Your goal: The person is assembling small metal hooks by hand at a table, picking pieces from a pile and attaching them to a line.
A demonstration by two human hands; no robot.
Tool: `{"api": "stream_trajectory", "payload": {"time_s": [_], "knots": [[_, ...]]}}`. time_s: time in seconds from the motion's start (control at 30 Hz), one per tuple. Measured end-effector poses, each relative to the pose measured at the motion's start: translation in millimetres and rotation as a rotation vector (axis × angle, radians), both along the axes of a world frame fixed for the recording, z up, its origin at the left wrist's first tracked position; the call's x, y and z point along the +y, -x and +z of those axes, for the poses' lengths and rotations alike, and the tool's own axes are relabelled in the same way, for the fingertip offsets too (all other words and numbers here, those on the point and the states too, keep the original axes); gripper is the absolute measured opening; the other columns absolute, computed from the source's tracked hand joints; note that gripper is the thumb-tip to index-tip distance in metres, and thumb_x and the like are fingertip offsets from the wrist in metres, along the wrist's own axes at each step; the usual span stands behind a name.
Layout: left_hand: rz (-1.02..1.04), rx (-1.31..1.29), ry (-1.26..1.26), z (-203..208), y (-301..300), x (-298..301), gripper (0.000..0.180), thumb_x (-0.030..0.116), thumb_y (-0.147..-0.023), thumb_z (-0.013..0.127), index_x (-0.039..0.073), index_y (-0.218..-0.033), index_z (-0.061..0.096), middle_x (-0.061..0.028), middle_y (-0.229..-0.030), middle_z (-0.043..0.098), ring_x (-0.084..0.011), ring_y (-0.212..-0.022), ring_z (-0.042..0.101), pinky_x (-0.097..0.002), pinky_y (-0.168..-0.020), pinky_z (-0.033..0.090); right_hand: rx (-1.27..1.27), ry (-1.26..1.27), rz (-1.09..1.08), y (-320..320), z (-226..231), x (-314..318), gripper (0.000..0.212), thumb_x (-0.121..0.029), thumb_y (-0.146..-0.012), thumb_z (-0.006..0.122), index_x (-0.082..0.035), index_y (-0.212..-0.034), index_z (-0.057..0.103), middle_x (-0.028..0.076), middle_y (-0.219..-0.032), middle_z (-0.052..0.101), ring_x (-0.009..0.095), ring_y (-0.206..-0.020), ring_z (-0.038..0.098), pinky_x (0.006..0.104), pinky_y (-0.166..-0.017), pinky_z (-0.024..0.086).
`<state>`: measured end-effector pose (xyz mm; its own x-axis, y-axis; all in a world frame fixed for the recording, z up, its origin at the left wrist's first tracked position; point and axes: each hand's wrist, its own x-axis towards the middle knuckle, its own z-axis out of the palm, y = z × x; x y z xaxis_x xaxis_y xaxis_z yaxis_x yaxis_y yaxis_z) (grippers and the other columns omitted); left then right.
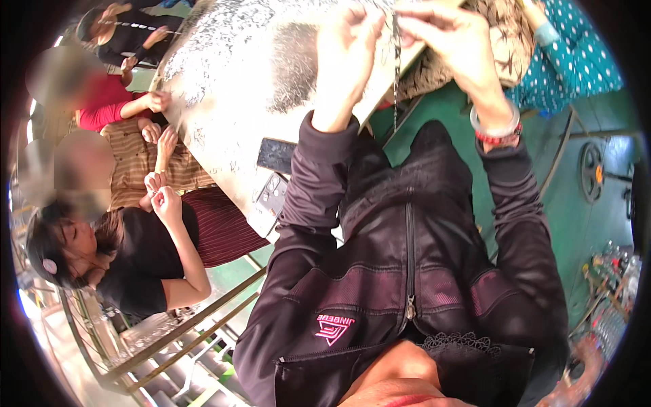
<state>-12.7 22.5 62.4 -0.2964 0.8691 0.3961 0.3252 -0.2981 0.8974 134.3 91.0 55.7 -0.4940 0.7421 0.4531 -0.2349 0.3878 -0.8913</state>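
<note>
Near the top edge, above the table's corner, my left hand (pixel 347 61) is closed, with thumb and fingertips pinched together at a thin dark strand. Just to the right, my right hand (pixel 456 42) also pinches close to the same strand; its fingertips are partly washed out by glare. The black-and-white speckled strand (pixel 396 85) hangs straight down between my hands, past the table edge. Beside my left hand, a dark heap of small thin pieces (pixel 293 64) lies on the pale table (pixel 237 125). What exactly the fingertips grip is too small to make out.
A dark phone (pixel 277 155) and a pale flat object with round spots (pixel 270 195) lie by the table edge near my left sleeve. Several people sit along the left side. A person in teal dotted clothing (pixel 566 57) and a patterned cloth (pixel 505 41) are at right.
</note>
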Motion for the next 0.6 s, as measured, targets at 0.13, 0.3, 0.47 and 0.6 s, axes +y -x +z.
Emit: {"api": "stream_trajectory", "payload": {"time_s": [0.13,0.3,0.47,0.6], "knots": [[0.011,-0.238,0.013,4.1,-12.9,-0.5,0.012,0.012,-0.089,0.054,0.0,-0.092,0.057,-0.0014,-0.083,0.057,-0.0063,-0.073,0.049,-0.0211,-0.069,0.041,0.035,0.057,-0.021,-8.4,23.5,-12.5,0.018,0.001,-0.08,0.06,0.008,-0.096,0.062,0.007,-0.078,0.064,0.011,-0.067,0.06,0.0218,-0.062,0.049],[-0.043,-0.337,-0.058,7.3,-25.6,7.2,0.015,0.015,-0.089,0.055,0.001,-0.096,0.056,-0.0043,-0.089,0.06,-0.0088,-0.079,0.055,-0.0225,-0.073,0.043,0.096,-0.016,-0.037,-6.0,26.8,-18.4,0.021,0.002,-0.079,0.059,0.006,-0.099,0.061,0.008,-0.082,0.064,0.012,-0.07,0.06,0.0232,-0.064,0.05],[-0.334,-0.43,-0.323,29.1,-55.9,31.4,0.017,0.015,-0.086,0.059,0.001,-0.097,0.059,-0.0052,-0.087,0.06,-0.01,-0.073,0.056,-0.027,-0.067,0.049,0.154,-0.308,-0.171,-40.6,44.4,-13.6,0.021,0.004,-0.079,0.057,0.007,-0.099,0.061,0.011,-0.084,0.065,0.012,-0.07,0.061,0.0231,-0.062,0.051],[-0.251,-0.193,-0.232,88.7,-80.7,9.4,0.024,0.019,-0.09,0.055,-0.001,-0.103,0.054,-0.0124,-0.096,0.063,-0.0179,-0.078,0.062,-0.0308,-0.072,0.05,0.171,-0.549,-0.213,-61.6,73.9,-11.1,0.019,-0.008,-0.076,0.067,0.004,-0.091,0.066,0.011,-0.083,0.067,0.015,-0.075,0.064,0.0244,-0.069,0.051]]}}
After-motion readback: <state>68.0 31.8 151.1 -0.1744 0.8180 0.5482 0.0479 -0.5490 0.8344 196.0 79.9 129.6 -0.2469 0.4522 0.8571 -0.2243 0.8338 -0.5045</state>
